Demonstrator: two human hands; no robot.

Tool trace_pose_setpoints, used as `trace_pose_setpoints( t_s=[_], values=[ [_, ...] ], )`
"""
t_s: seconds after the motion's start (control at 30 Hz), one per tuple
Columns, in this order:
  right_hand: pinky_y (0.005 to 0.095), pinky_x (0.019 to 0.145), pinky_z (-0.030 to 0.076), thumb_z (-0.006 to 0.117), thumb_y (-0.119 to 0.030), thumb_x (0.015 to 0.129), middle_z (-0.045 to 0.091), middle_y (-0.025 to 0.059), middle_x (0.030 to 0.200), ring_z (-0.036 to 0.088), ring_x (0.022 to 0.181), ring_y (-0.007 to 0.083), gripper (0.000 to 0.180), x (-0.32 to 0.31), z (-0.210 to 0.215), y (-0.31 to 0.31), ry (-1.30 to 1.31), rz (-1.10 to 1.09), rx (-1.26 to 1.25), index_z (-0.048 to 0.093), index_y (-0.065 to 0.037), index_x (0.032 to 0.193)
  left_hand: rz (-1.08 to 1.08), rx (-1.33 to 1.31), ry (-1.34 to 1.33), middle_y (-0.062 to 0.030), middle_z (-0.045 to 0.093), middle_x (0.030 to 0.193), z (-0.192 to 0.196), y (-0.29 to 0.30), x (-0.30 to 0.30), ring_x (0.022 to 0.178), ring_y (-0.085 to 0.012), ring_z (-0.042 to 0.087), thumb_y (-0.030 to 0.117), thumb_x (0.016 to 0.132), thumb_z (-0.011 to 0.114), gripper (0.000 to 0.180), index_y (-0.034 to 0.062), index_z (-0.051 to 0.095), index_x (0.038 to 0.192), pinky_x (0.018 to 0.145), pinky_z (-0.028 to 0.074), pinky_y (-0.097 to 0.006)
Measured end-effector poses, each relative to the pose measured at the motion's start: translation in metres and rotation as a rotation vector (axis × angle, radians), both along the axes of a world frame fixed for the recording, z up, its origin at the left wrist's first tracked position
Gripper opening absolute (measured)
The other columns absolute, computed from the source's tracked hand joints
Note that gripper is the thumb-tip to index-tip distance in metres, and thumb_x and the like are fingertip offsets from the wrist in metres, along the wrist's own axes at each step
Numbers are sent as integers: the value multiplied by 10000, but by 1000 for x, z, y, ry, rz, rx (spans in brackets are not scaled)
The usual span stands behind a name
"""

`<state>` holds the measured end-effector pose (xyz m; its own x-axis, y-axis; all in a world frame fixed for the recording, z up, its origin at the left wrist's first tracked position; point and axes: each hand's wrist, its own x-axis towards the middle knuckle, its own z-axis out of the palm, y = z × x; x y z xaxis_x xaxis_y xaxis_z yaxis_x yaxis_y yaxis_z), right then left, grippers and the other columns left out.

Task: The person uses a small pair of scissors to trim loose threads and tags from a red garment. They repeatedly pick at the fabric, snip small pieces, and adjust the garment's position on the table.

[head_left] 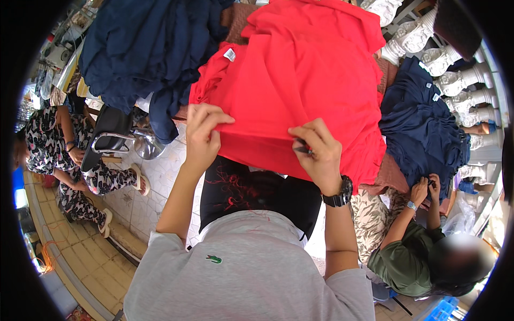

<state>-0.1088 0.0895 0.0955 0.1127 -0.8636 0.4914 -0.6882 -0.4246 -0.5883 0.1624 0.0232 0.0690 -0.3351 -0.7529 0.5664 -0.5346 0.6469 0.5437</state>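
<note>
A bright red garment [300, 85] lies spread in front of me over a pile of more red cloth, a small white label at its upper left. My left hand [202, 136] pinches its near edge at the left. My right hand [318, 152], with a black wristwatch, grips the same edge at the right and also holds a small dark tool against the cloth; what kind of tool I cannot tell. Loose red threads lie on the black cloth [251, 192] across my lap.
Heaps of navy garments lie at the upper left [144, 48] and at the right [423, 123]. A person in a green top [407, 257] works on navy cloth at the lower right. A person in patterned clothes [80, 160] sits at the left beside a black chair [110, 134]. White balusters [455, 69] line the right.
</note>
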Motion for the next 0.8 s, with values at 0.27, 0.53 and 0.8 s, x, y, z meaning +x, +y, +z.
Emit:
trace_pose_setpoints(
  t_s=[0.27, 0.53, 0.8],
  values=[
    [294, 632, 497, 747, -62, 873, 661, 99, 872, 663, 764, 208, 170, 19, 4, -5, -358, -59, 344, 675, -14, 1019, -11, 266, 230, -124, 638, 1001, 32, 17, -22, 857, -223, 631, -5, 907, 672, 102, -16, 656, 1007, 796, 509, -315],
    [361, 798, 559, 607, 59, 881, 715, 185, 1025, 732, 930, 284, 200, 34, -57, -46, -481, 21, 289, 627, 31, 1078, 141, 148, -46, -114, 577, 844, -24, 1, -67, 823, -284, 620, 64, 859, 744, 142, -16, 652, 932, 697, 510, -376],
    [357, 704, 543, 686, -170, 936, 689, 134, 1064, 706, 815, 254, 205, 31, -44, -35, -275, -10, 203, 652, -54, 1102, 82, 528, 152, -131, 691, 803, -19, -11, -56, 737, -162, 659, 49, 952, 661, 95, -38, 634, 926, 708, 508, -300]
  ],
)
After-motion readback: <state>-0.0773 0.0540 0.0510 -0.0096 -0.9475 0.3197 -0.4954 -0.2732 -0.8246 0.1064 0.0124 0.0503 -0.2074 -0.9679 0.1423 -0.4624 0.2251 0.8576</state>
